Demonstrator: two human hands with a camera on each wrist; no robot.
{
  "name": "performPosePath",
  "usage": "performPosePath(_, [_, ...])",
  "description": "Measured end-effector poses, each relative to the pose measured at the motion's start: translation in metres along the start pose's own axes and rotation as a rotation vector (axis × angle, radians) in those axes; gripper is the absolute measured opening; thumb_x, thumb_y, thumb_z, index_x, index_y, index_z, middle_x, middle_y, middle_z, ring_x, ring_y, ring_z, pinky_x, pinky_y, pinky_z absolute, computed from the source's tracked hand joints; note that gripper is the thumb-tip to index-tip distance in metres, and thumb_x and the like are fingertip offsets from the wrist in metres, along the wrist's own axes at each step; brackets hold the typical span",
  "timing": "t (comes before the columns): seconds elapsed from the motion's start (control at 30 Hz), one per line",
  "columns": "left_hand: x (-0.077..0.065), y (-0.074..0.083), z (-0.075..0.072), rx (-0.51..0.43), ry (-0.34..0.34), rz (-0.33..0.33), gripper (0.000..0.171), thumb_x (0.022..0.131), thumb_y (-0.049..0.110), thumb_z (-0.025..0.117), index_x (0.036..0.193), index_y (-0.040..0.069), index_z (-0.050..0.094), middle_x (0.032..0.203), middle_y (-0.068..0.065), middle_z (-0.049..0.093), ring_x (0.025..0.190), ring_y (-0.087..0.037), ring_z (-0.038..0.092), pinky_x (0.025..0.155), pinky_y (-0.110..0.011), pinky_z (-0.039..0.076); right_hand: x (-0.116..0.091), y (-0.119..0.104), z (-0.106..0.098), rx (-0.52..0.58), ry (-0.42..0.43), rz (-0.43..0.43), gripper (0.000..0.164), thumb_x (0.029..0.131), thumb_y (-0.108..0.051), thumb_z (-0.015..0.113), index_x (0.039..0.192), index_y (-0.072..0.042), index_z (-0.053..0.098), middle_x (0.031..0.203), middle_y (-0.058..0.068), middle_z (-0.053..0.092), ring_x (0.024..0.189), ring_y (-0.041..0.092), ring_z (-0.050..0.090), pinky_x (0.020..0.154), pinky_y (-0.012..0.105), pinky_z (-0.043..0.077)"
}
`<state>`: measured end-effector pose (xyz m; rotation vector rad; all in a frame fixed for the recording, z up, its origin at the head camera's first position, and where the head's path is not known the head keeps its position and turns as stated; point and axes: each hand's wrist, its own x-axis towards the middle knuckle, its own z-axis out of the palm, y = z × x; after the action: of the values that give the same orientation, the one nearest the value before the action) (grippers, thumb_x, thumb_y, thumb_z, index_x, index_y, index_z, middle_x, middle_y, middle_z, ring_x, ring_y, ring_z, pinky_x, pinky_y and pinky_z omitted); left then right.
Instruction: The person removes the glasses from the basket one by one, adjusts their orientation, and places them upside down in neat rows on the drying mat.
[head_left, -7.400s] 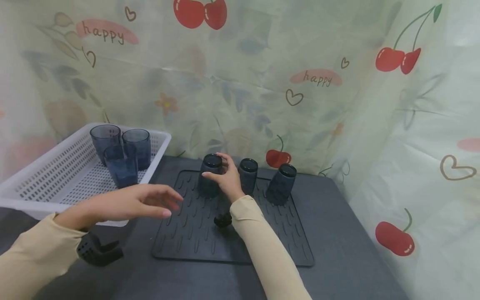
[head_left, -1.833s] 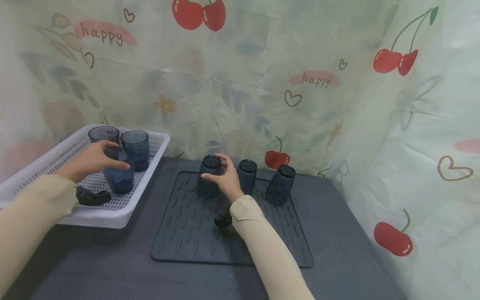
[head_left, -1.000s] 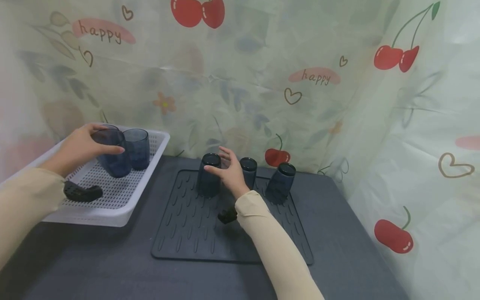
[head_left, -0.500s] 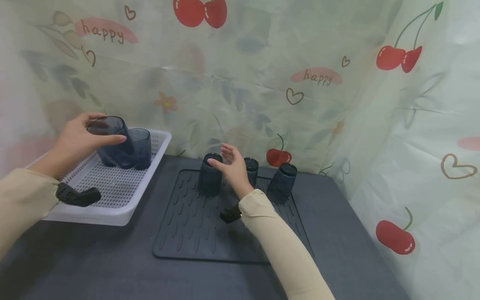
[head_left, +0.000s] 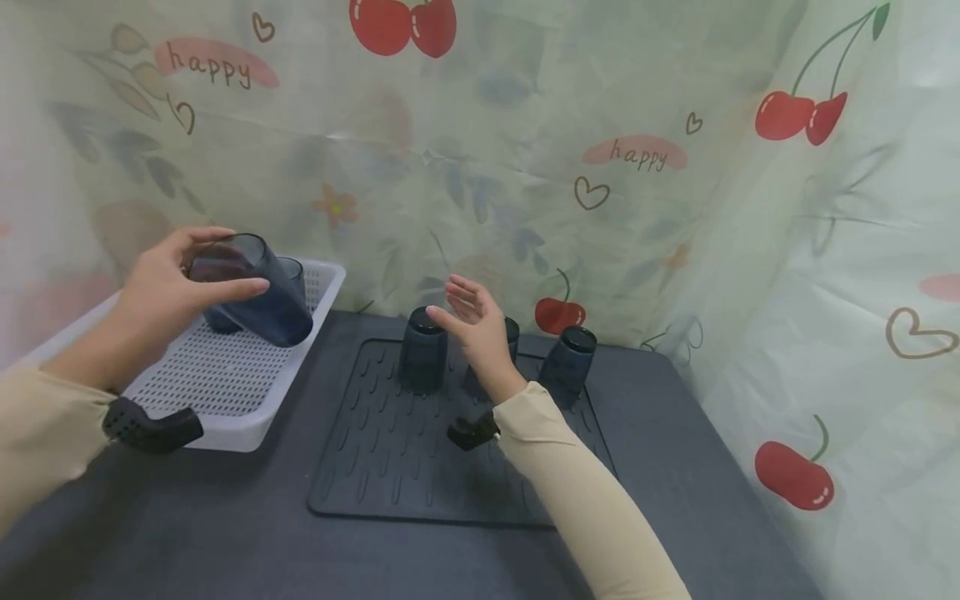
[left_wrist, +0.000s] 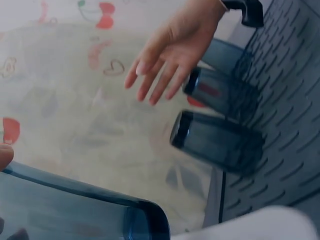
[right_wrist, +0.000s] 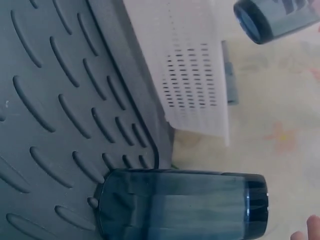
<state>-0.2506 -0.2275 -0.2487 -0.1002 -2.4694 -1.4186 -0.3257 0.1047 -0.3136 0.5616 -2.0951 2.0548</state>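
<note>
My left hand (head_left: 161, 287) grips a blue drinking glass (head_left: 270, 300) near its rim, fingers behind and thumb in front. The glass hangs tilted above the white basket, its base towards the mat. My right hand (head_left: 483, 337) is raised with spread fingers and holds nothing. Just left of it, an upside-down glass (head_left: 422, 358) stands on the dark drying mat (head_left: 375, 467); the right wrist view shows this glass (right_wrist: 195, 205) up close. A second upturned glass (head_left: 513, 336) is partly hidden behind the right hand, and a third (head_left: 568, 362) stands to its right.
The perforated white basket (head_left: 262, 408) stands left of the mat. In it are another glass (head_left: 295, 275) at the back and one more (head_left: 220, 322), both mostly hidden by the held glass. A patterned curtain (head_left: 495, 225) closes off the back of the dark table (head_left: 247, 525).
My left hand went from beside the mat to the basket, took hold of a glass, lifted it and tipped it. My right hand let go of the leftmost upturned glass and drew back rightward.
</note>
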Motion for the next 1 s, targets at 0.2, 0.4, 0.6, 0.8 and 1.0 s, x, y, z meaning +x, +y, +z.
performPosePath(0.2, [-0.011, 0.005, 0.008, -0.09, -0.01, 0.069, 0.069, 0.086, 0.03, 0.073, 0.145, 0.021, 0.038, 0.115, 0.02, 0.052, 0.101, 0.01, 0.053, 0.077, -0.006, 0.042, -0.007, -0.007, -0.004, 0.032, -0.06, -0.016, 0.057, 0.088, -0.012, 0.071, 0.139, -0.015, 0.048, 0.14, 0.007, 0.051, 0.132, 0.019, 0.048, 0.11, 0.037, 0.039])
performPosePath(0.4, [-0.02, 0.01, 0.019, -0.148, 0.002, 0.117, 0.065, 0.088, 0.023, 0.073, 0.144, 0.019, 0.04, 0.121, 0.016, 0.051, 0.11, 0.004, 0.05, 0.075, -0.008, 0.045, -0.018, -0.015, -0.003, 0.038, -0.109, -0.042, 0.055, 0.089, -0.007, 0.07, 0.139, -0.016, 0.049, 0.139, 0.007, 0.052, 0.132, 0.022, 0.048, 0.106, 0.04, 0.043])
performPosePath(0.6, [-0.028, 0.014, 0.033, -0.186, 0.004, 0.141, 0.066, 0.087, 0.02, 0.073, 0.144, 0.016, 0.039, 0.124, 0.013, 0.05, 0.119, 0.001, 0.046, 0.079, -0.006, 0.045, -0.033, -0.021, -0.003, 0.07, -0.164, -0.066, 0.054, 0.088, -0.001, 0.067, 0.138, -0.013, 0.049, 0.14, 0.009, 0.052, 0.134, 0.031, 0.046, 0.109, 0.045, 0.039])
performPosePath(0.8, [-0.037, 0.016, 0.045, -0.242, -0.04, 0.13, 0.064, 0.089, 0.019, 0.072, 0.144, 0.017, 0.038, 0.126, 0.013, 0.05, 0.124, -0.004, 0.043, 0.081, -0.008, 0.045, -0.043, -0.022, -0.004, 0.063, -0.204, -0.056, 0.056, 0.088, -0.001, 0.068, 0.139, -0.013, 0.048, 0.142, 0.013, 0.05, 0.132, 0.024, 0.049, 0.11, 0.048, 0.036])
performPosePath(1.0, [-0.047, 0.019, 0.06, -0.32, -0.075, 0.176, 0.062, 0.09, 0.013, 0.069, 0.143, 0.015, 0.038, 0.127, 0.01, 0.051, 0.123, -0.003, 0.045, 0.083, -0.01, 0.046, -0.053, -0.021, -0.004, 0.087, -0.262, -0.036, 0.059, 0.087, -0.004, 0.07, 0.14, -0.011, 0.046, 0.145, 0.016, 0.046, 0.135, 0.027, 0.046, 0.11, 0.045, 0.037])
